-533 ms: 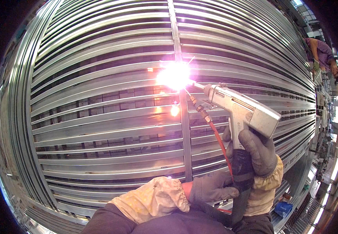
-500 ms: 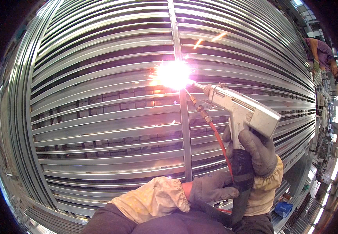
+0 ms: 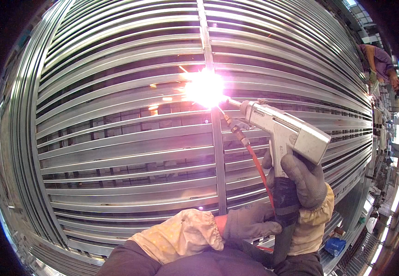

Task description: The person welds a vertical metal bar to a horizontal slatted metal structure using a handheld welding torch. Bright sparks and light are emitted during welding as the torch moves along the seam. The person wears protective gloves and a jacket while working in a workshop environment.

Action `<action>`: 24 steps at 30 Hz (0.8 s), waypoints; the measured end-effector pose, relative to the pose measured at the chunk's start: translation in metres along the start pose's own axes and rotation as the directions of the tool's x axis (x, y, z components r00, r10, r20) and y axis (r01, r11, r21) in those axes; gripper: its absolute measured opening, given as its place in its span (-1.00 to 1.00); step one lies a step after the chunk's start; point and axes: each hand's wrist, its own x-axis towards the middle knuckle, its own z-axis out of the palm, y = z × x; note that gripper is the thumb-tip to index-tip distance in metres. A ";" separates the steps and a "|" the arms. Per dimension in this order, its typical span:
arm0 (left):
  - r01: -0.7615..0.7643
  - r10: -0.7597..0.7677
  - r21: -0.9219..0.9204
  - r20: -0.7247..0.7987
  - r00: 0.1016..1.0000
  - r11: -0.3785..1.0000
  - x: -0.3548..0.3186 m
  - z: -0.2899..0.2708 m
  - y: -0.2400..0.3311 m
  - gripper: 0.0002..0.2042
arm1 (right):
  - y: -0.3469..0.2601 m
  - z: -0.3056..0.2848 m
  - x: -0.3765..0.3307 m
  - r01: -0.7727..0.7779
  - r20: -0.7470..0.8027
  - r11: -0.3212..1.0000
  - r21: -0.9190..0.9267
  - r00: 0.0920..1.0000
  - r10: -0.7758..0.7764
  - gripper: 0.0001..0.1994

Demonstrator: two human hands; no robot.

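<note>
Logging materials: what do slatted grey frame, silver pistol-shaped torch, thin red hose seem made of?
Slatted grey frame: shiny bare metal, likely steel; bright streaks line its bars.
Silver pistol-shaped torch: probably satin metal, possibly painted plastic; soft sheen.
Thin red hose: matte rubber or plastic, perhaps; curves smoothly.

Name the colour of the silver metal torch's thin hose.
The thin hose is red, clearest in head view.

Long spark streaks up to the right are giving way to short orange sparks (image 3: 167, 99) scattering left of the white glare (image 3: 205, 89) | orange reflections are fading on the metal bars (image 3: 176, 133) beneath | a small bright glint (image 3: 369, 96) is showing below the co-worker's gloved hand (image 3: 373, 77)
</note>
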 end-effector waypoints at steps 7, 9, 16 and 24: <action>-0.039 0.039 -0.069 -0.008 0.999 0.997 -0.002 0.002 -0.014 -0.54 | -0.003 0.003 0.001 -0.021 0.001 1.000 -0.006 1.000 0.021 -0.54; 0.035 -0.035 -0.038 0.009 0.999 0.999 0.000 0.000 -0.017 -0.41 | -0.002 0.002 0.001 -0.005 0.003 1.000 -0.013 1.000 0.005 -0.54; -0.019 0.016 0.049 0.063 0.998 0.999 -0.005 -0.009 0.019 -0.57 | 0.003 0.002 0.001 0.077 -0.019 0.984 -0.160 0.997 -0.081 -0.64; 0.017 -0.015 0.141 -0.014 1.000 0.990 -0.007 -0.001 0.016 -0.54 | 0.008 -0.003 0.000 0.069 -0.030 0.990 -0.122 0.997 -0.073 -0.59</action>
